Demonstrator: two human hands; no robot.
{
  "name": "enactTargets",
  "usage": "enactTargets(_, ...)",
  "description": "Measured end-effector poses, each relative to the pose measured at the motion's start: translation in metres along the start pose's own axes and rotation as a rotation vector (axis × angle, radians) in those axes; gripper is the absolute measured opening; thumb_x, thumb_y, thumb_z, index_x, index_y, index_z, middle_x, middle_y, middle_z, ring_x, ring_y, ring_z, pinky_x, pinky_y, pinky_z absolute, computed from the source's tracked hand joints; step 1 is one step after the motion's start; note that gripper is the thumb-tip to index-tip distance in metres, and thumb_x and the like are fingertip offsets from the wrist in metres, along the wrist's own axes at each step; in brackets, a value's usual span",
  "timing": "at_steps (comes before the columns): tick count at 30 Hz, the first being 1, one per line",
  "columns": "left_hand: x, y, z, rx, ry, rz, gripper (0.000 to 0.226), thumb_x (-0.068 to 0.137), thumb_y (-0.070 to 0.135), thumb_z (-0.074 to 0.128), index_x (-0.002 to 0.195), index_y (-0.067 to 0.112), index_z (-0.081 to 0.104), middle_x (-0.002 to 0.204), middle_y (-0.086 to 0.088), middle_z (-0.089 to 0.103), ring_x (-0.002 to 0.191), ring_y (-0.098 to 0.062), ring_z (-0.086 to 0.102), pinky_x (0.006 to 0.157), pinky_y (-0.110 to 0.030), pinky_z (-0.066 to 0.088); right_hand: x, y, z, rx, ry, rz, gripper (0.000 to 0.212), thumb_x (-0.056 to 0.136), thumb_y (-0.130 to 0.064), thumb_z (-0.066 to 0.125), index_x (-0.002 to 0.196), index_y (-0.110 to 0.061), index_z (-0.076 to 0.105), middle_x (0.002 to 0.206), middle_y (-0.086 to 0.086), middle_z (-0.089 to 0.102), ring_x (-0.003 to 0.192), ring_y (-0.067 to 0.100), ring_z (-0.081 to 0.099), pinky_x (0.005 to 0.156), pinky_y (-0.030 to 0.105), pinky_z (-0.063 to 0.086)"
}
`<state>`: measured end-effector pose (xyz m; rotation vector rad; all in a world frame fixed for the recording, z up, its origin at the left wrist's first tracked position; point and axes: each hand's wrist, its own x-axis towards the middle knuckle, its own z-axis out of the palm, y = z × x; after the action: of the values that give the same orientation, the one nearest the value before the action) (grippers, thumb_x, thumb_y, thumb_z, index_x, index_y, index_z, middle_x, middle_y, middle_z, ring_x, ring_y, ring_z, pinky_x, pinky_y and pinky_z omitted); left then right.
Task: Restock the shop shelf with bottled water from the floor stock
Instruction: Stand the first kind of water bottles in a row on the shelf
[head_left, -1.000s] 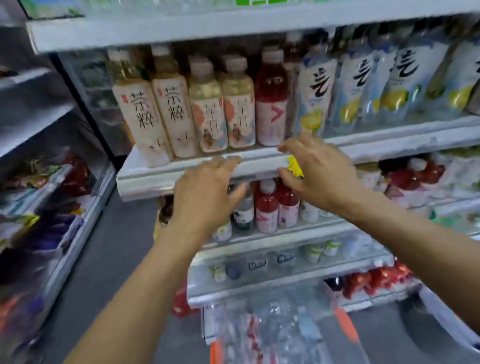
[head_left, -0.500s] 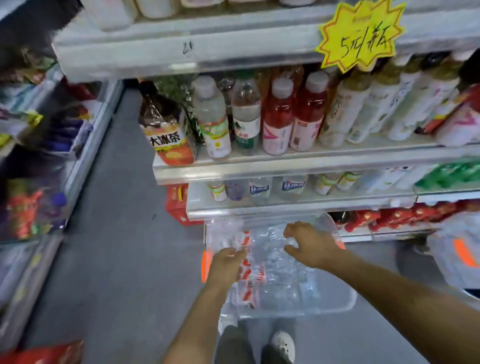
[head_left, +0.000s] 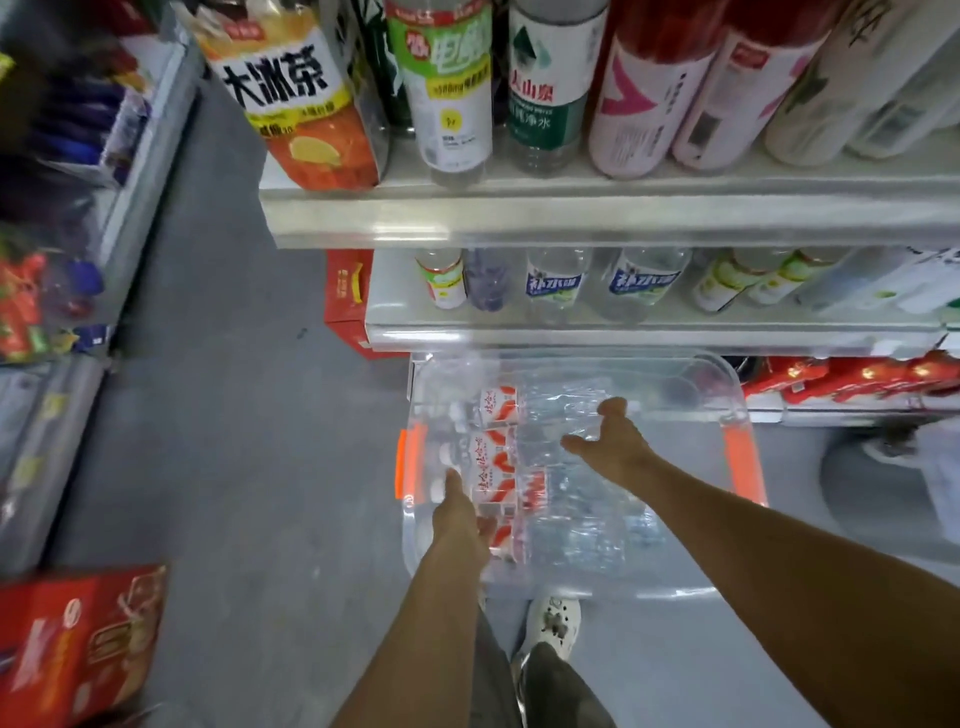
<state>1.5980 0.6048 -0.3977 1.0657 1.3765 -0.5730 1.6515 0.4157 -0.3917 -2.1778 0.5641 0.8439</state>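
A clear plastic bin (head_left: 675, 590) with orange handles stands on the floor below the shelves. It holds several water bottles (head_left: 497, 410) with red and white labels, lying on their sides. My left hand (head_left: 460, 514) reaches down onto the bottles at the bin's left side; its fingers are hidden among them. My right hand (head_left: 610, 441) hovers over the middle of the bottles with thumb and fingers spread, holding nothing. The low shelf (head_left: 623, 332) just above the bin carries clear bottles in a row.
The upper shelf edge (head_left: 571, 218) juts out overhead with tea and water bottles on it. Red boxes (head_left: 345, 296) sit left of the low shelf. A red carton (head_left: 78, 644) lies at the bottom left. My shoe (head_left: 553, 621) touches the bin's front. Grey floor lies on the left.
Both hands dropped from the upper shelf edge down into the bin. The view lowered and moved closer to the bin. My right hand has spread its fingers over the bottles.
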Motion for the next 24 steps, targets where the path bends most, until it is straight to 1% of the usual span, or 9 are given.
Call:
enactTargets(3,0.006,-0.001,0.003,-0.040,-0.006,-0.023,0.039,0.099,0.051,0.048,0.111,0.015,0.053,0.087,-0.011,0.058,0.071,-0.020,0.054,0.077,-0.034,0.054,0.010,-0.002,0.000,0.143,0.065,0.056,0.090,0.080,-0.040,0.078,0.142,-0.004,0.023,0.146,0.017,0.040,0.131,0.034,0.045,0.105,0.037,0.040)
enactTargets(5,0.014,-0.005,0.003,-0.057,-0.004,-0.025,0.042,0.100,0.052,0.044,0.109,0.013,0.056,0.085,-0.009,0.060,0.074,-0.021,0.056,0.084,-0.035,0.051,0.011,-0.007,0.000,0.090,0.038,0.066,0.093,0.077,-0.048,0.077,0.143,-0.005,0.027,0.145,0.015,0.042,0.131,0.033,0.046,0.105,0.040,0.041)
enactTargets(7,0.016,-0.010,0.003,-0.083,-0.012,-0.011,0.047,0.100,0.054,0.041,0.111,0.011,0.058,0.088,-0.009,0.064,0.078,-0.022,0.059,0.087,-0.035,0.049,0.007,-0.019,-0.004,-0.043,-0.048,0.017,0.073,0.082,-0.051,0.070,0.133,-0.007,0.042,0.129,0.012,0.054,0.118,0.030,0.055,0.092,0.035,0.045)
enactTargets(10,0.021,-0.018,0.005,-0.098,0.008,0.015,0.061,0.096,0.063,0.040,0.128,0.013,0.057,0.112,-0.013,0.069,0.100,-0.030,0.065,0.095,-0.040,0.049,0.002,-0.049,-0.020,-0.261,-0.204,-0.061,0.045,0.084,-0.050,0.065,0.100,-0.010,0.054,0.091,0.005,0.059,0.084,0.022,0.058,0.064,0.028,0.041)
enactTargets(15,0.021,-0.024,0.009,-0.109,0.048,0.073,0.066,0.098,0.063,0.033,0.141,0.015,0.047,0.131,-0.014,0.062,0.118,-0.035,0.059,0.107,-0.049,0.043,-0.002,-0.086,-0.011,-0.724,-0.363,-0.165,0.072,0.079,-0.063,0.067,0.133,-0.019,0.049,0.125,0.001,0.060,0.102,0.021,0.056,0.079,0.029,0.038)
enactTargets(17,0.020,-0.024,0.009,-0.156,0.050,0.082,0.066,0.097,0.063,0.035,0.143,0.016,0.044,0.130,-0.014,0.062,0.114,-0.034,0.062,0.101,-0.048,0.048,-0.002,-0.084,0.000,-0.847,-0.339,-0.241,0.072,0.075,-0.069,0.067,0.126,-0.019,0.053,0.109,-0.002,0.065,0.093,0.018,0.060,0.080,0.029,0.039)
enactTargets(20,0.015,-0.025,0.008,-0.204,0.047,0.094,0.064,0.097,0.061,0.038,0.141,0.015,0.045,0.121,-0.014,0.066,0.094,-0.031,0.070,0.081,-0.041,0.059,-0.007,-0.081,-0.004,-0.884,-0.256,-0.285,0.053,0.076,-0.069,0.066,0.080,-0.017,0.057,0.073,-0.007,0.059,0.068,0.011,0.057,0.077,0.029,0.041)
enactTargets(21,0.011,-0.025,0.007,-0.212,0.043,0.091,0.063,0.098,0.060,0.038,0.141,0.015,0.044,0.121,-0.014,0.066,0.093,-0.031,0.070,0.077,-0.041,0.060,-0.012,-0.081,-0.008,-0.886,-0.227,-0.293,0.052,0.076,-0.069,0.065,0.076,-0.018,0.055,0.072,-0.007,0.059,0.068,0.011,0.057,0.076,0.029,0.041)
enactTargets(24,-0.010,-0.019,0.003,-0.188,0.032,0.098,0.061,0.099,0.059,0.038,0.143,0.016,0.041,0.131,-0.016,0.060,0.093,-0.033,0.067,0.065,-0.037,0.060,-0.025,-0.076,-0.025,-0.702,-0.247,-0.215,0.059,0.074,-0.068,0.068,0.097,-0.013,0.063,0.081,-0.003,0.068,0.076,0.014,0.062,0.072,0.029,0.043)
